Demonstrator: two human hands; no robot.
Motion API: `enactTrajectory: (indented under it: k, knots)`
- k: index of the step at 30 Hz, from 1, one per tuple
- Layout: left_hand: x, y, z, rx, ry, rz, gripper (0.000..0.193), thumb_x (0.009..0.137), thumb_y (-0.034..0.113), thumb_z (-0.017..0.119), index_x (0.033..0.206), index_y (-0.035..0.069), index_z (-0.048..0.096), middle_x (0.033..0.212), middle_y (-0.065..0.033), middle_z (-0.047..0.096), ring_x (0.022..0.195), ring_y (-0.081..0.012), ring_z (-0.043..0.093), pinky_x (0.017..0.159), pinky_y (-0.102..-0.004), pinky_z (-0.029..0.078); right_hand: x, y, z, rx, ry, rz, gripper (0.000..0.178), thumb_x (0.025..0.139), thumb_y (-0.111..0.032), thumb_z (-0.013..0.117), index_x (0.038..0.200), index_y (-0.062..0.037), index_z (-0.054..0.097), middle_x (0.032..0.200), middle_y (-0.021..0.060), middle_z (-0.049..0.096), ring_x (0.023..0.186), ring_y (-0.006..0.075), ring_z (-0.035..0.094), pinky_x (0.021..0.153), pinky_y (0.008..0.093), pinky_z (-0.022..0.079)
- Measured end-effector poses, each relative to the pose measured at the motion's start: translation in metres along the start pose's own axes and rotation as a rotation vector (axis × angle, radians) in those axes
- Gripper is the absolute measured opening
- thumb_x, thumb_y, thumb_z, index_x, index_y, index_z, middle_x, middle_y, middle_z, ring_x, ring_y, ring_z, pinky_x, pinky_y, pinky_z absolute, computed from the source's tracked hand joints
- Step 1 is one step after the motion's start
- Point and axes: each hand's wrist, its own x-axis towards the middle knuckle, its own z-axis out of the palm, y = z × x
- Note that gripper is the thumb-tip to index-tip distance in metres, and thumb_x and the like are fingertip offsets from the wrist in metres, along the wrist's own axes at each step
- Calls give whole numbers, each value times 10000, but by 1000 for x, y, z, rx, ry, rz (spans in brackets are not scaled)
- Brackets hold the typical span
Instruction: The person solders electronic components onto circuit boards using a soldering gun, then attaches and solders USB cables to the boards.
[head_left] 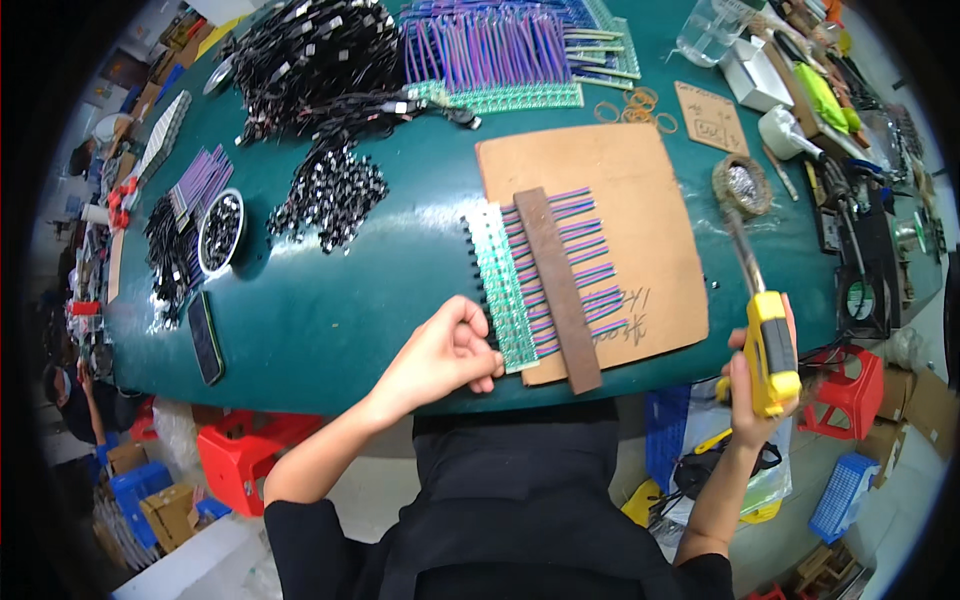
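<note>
A green circuit board panel (505, 290) lies on a brown cardboard sheet (640, 200), with a row of black parts along its left edge and purple, blue and dark wires running to the right. A brown bar (557, 290) rests across those wires. My left hand (455, 345) is closed at the panel's lower left edge, its fingertips by the near corner; whatever they pinch is hidden. In my right hand (745, 390) is a yellow and black soldering gun (772, 350). Its metal tip reaches up to a round tin of solder (742, 187).
Loose black connectors (330, 195) lie left of the cardboard, near a white bowl (221, 230) of more. Behind are black cables (315, 60) and wired boards (490, 55). A phone (205, 338) sits near the front left edge. Rubber bands (637, 105) lie beyond the cardboard.
</note>
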Motion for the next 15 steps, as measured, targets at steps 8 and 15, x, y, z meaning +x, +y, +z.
enactTrajectory:
  k: [8,15]
  knots:
    - [-3,17,-12,134,-42,7,144,887,113,579,917,21,473,783,-98,640,681,-134,639,595,-240,515,56,27,-12,-806,-134,-551,690,613,8,653,1279,-5,476,842,132,553,711,313,559,620,374,480]
    - [59,60,-72,991,540,702,112,848,131,580,913,39,585,767,-81,583,670,-206,591,605,-309,472,109,-44,-40,-725,-193,-551,615,693,47,549,1297,36,430,1087,196,557,871,319,573,807,350,448]
